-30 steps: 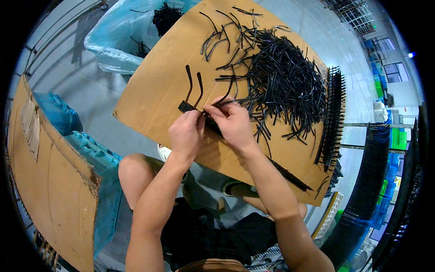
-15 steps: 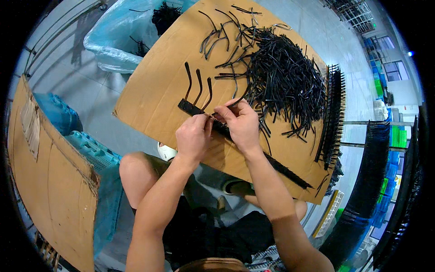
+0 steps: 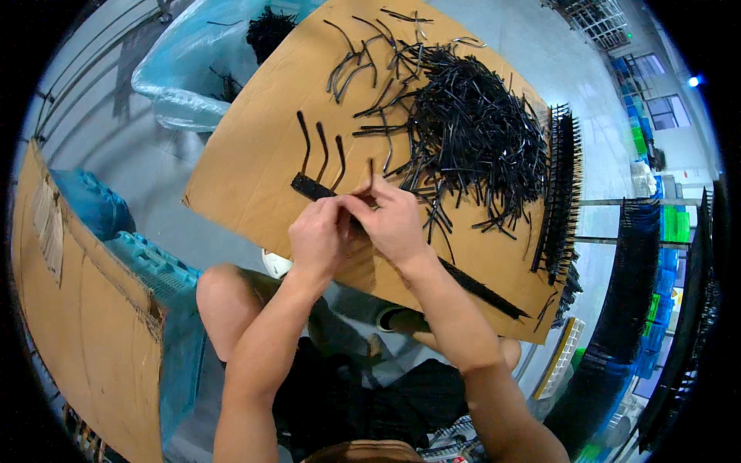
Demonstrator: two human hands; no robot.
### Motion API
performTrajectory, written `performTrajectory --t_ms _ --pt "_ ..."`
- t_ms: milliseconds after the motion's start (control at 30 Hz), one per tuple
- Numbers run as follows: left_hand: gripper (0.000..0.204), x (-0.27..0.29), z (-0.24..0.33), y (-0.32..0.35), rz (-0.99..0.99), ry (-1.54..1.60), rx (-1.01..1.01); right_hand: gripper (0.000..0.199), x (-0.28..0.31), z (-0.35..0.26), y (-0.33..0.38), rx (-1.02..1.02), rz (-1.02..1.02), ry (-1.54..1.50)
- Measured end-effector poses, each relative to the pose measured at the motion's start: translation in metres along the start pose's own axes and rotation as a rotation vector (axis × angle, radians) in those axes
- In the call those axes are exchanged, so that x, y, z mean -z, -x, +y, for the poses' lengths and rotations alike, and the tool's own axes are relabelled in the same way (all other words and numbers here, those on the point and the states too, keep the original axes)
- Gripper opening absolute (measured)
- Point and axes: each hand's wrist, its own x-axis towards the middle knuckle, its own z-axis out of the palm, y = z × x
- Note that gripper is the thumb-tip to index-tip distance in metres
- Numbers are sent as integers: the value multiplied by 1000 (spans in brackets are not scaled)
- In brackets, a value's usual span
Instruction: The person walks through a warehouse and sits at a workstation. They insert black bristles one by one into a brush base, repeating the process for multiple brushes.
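Note:
A long black bar (image 3: pixel 309 187) runs slantwise across the cardboard sheet (image 3: pixel 247 170), its middle hidden under my hands. Three thin, curved black strips shaped like glasses temples (image 3: pixel 322 156) stick out from its left end. My left hand (image 3: pixel 317 235) is closed on the bar just beside them. Pinched in my right hand (image 3: pixel 397 222) is another such temple (image 3: pixel 371 167), its tip showing above the fingers. Both sets of fingertips meet at the bar, and the exact contact is hidden. Right of my hands lies a big heap of loose black temples (image 3: pixel 478 127).
Bars lined with black pieces (image 3: pixel 562 193) lie along the sheet's right edge. A rack with more hanging rows (image 3: pixel 617 309) stands farther right. At the upper left is a blue plastic-lined container (image 3: pixel 174 85); a cardboard panel (image 3: pixel 85 309) and a teal crate (image 3: pixel 154 262) are at left.
My right hand has turned and come closer to my left, bringing the temple from a slant to nearly upright against the bar. The whole view has shifted slightly.

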Motion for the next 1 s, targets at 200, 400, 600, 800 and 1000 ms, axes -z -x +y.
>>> performTrajectory --t_ms 200,400,600,800,1000 --pt "17 14 -5 -15 27 -114 186 28 60 32 -78 78 -298 298" --pt "13 23 5 -16 -8 -47 208 10 44 67 -99 557 -334 909" --pt "16 14 -1 -12 -36 -24 178 13 49 67 -100 624 -365 513" --pt "18 13 4 -13 -81 -72 152 24 35 49 -109 -318 -80 -171" --pt "20 24 -1 -17 -64 -41 195 53 11 15 -125 -442 -254 652"
